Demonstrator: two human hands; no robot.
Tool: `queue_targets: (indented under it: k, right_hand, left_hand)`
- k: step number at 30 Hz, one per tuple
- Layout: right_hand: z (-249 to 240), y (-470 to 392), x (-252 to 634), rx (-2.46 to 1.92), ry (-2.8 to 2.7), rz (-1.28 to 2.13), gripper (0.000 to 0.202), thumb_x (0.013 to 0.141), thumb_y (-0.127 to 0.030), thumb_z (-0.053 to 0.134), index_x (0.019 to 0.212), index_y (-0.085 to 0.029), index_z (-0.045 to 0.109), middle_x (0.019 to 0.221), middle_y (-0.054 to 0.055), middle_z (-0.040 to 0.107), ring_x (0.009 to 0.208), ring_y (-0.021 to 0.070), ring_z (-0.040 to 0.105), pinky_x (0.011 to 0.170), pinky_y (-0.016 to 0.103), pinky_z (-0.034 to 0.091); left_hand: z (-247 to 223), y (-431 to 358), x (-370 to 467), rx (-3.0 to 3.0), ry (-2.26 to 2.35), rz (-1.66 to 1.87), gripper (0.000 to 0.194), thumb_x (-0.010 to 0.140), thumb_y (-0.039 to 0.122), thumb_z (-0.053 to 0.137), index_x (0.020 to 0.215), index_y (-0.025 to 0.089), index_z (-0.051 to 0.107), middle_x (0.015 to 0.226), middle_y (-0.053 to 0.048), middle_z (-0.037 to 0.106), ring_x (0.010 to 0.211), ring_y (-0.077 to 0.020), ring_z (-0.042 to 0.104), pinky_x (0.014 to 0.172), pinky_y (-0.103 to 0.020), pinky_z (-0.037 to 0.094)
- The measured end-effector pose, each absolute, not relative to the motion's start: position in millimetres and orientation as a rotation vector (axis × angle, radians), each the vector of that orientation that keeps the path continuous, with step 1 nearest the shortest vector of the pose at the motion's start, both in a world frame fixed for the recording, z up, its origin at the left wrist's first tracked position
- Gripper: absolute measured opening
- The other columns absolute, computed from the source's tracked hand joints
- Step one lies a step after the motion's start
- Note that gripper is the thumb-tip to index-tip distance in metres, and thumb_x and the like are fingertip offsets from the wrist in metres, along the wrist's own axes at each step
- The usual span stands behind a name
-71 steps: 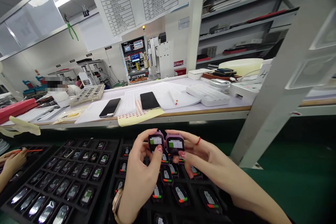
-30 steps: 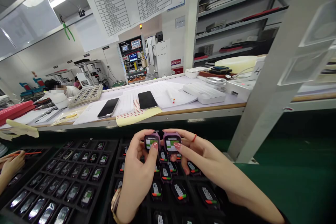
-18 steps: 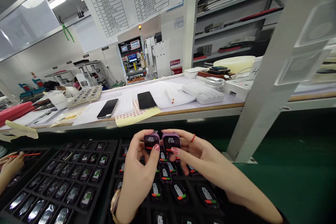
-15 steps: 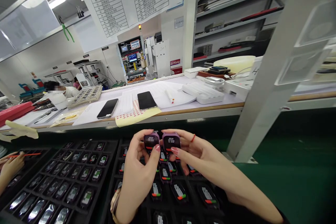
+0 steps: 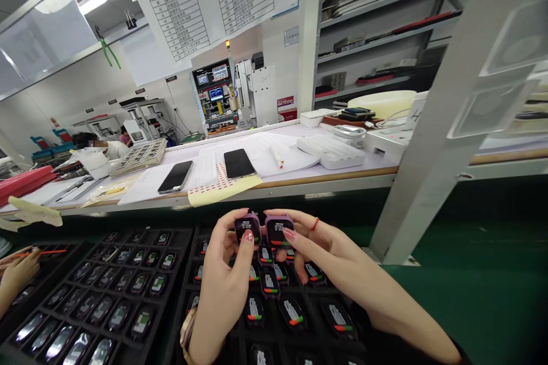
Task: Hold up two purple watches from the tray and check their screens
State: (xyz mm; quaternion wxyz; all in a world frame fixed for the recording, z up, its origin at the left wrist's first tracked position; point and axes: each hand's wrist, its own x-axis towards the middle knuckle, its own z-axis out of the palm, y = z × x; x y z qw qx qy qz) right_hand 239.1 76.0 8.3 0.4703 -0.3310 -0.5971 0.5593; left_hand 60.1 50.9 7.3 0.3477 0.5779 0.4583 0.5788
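My left hand point(image 5: 226, 285) holds a small purple smartwatch body point(image 5: 247, 224) with a lit screen, thumb pressed on its face. My right hand point(image 5: 325, 256) holds a second purple watch body point(image 5: 278, 226) right beside it, a fingertip on its screen. Both watches hover side by side above a black compartment tray point(image 5: 377, 333) filled with several more watch bodies, screens lit with white, red and green.
A second black tray point(image 5: 100, 296) of watch bodies lies to the left. Another person's hand point(image 5: 17, 274) with a red pen point(image 5: 40, 251) reaches in at far left. Two phones point(image 5: 177, 175) lie on the white bench point(image 5: 299, 179) behind. A grey post point(image 5: 436, 142) stands at right.
Both watch screens went from green-and-white to dark with text. My hands lowered slightly, and both fingertips now press further onto the screens.
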Motion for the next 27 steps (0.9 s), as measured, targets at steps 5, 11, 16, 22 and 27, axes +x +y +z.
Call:
queue_targets:
  k: [5,11,16,22,27]
  right_hand:
    - [4.7,78.7,240.4,-0.791,-1.46,1.394,0.064,0.095,-0.071,0.061,0.136,-0.022,0.063,0.078,0.003,0.069,0.054,0.0157,0.059,0.054,0.025,0.053]
    - [8.7,77.0,239.6,-0.825,-1.435,1.389,0.068,0.092,-0.074,0.063,0.135,-0.022,0.065,0.083,0.005,0.07,0.057,0.0176,0.06,0.054,0.027,0.054]
    - [9.2,77.1,239.5,-0.855,-1.444,1.382,0.067,0.093,-0.074,0.062,0.136,-0.022,0.064,0.084,0.005,0.069,0.06,0.0188,0.062,0.057,0.029,0.056]
    - [6.8,77.9,240.5,-0.778,-1.441,1.409,0.066,0.095,-0.073,0.06,0.136,-0.022,0.064,0.078,0.004,0.07,0.054,0.0159,0.057,0.055,0.026,0.053]
    - [5.6,78.0,240.3,-0.743,-1.346,1.467,0.047,0.103,-0.058,0.058,0.132,-0.023,0.066,0.105,0.008,0.07,0.07,0.0185,0.063,0.053,0.023,0.052]
  left_hand:
    - [9.3,50.1,60.0,1.497,1.231,1.537,0.033,0.098,0.051,0.054,0.122,0.029,0.064,0.09,0.0,0.059,0.062,-0.0104,0.046,0.078,-0.025,0.053]
    - [10.3,49.8,59.8,1.503,1.272,1.53,0.034,0.098,0.052,0.051,0.12,0.029,0.064,0.078,0.002,0.05,0.062,-0.0123,0.042,0.078,-0.025,0.052]
    - [9.8,49.6,58.4,1.521,1.305,1.521,0.035,0.098,0.054,0.051,0.119,0.03,0.065,0.076,0.002,0.049,0.062,-0.0129,0.042,0.075,-0.025,0.05]
    - [10.8,49.3,59.3,1.527,1.328,1.52,0.037,0.1,0.054,0.047,0.12,0.029,0.065,0.074,0.002,0.052,0.062,-0.0124,0.047,0.065,-0.023,0.047]
    - [8.2,50.4,60.3,1.51,1.209,1.522,0.029,0.098,0.043,0.057,0.123,0.029,0.06,0.103,-0.002,0.064,0.082,-0.0129,0.06,0.074,-0.023,0.049]
